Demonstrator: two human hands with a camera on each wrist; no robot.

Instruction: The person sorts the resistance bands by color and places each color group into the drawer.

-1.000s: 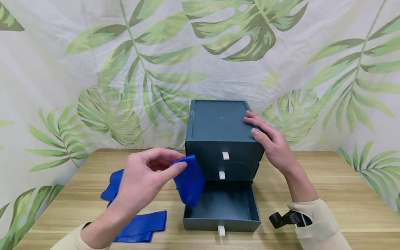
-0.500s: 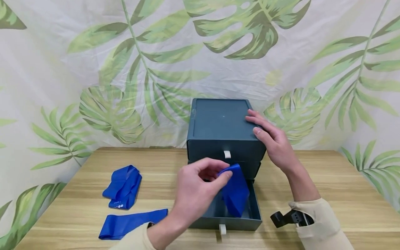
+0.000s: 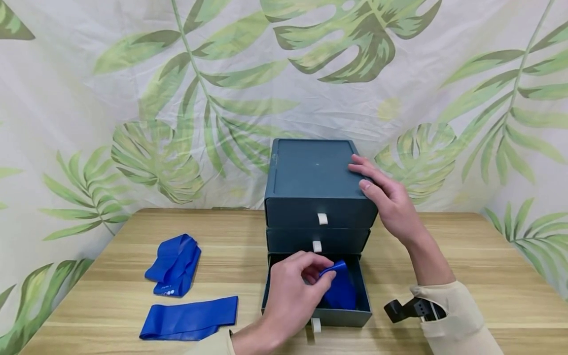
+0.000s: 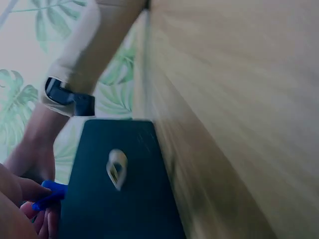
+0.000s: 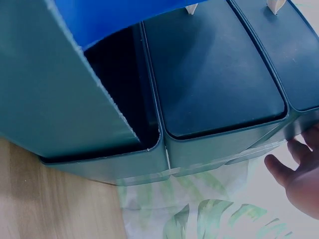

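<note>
My left hand [image 3: 295, 293] pinches a folded blue resistance band [image 3: 342, 288] by its upper end, between thumb and fingers. The band hangs down inside the pulled-out bottom drawer [image 3: 343, 318] of a dark teal drawer unit [image 3: 315, 170]. In the right wrist view, the band [image 5: 114, 17] spans the drawer opening near the top edge. My right hand [image 3: 388, 202] rests on the unit's top right edge with its fingers extended. Part of the drawer's inside is hidden behind my left hand.
Two more blue bands lie on the wooden table to the left: a crumpled band [image 3: 175, 264] and, nearer, a flat folded band [image 3: 188, 318]. The upper drawer [image 3: 295, 217] and middle drawer [image 3: 288, 239] are closed. A leaf-print cloth [image 3: 239, 103] hangs behind.
My left hand has carried the band rightward from beside the unit to over the bottom drawer, then lowered it inside. The right hand has stayed on the unit.
</note>
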